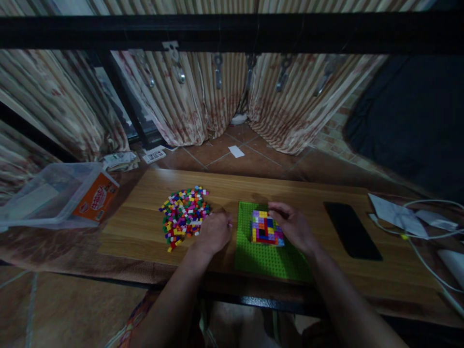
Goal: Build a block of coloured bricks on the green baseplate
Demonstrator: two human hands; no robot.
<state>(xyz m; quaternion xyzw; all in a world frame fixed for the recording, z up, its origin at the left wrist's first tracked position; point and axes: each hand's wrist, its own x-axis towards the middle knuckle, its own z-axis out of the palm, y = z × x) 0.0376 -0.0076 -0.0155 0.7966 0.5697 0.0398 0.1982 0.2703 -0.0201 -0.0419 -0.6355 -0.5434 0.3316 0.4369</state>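
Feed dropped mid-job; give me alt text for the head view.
Right hand at the edge of a multicolored brick build on a green studded baseplate; left hand, apparently pinching a pink brick, beside a loose brick pile; black smartphone on the wooden tabletop.

The left hand [215, 232] and right hand [290, 224] are bare, with slim fingers. Behind each hand, the left forearm [186, 278] and right forearm [342, 290] are likewise bare, smooth and widening away from the wrist. Nearer the body than the left hand, reddish patterned cloth [136, 314] shows, perhaps clothing, though dimness blurs it.
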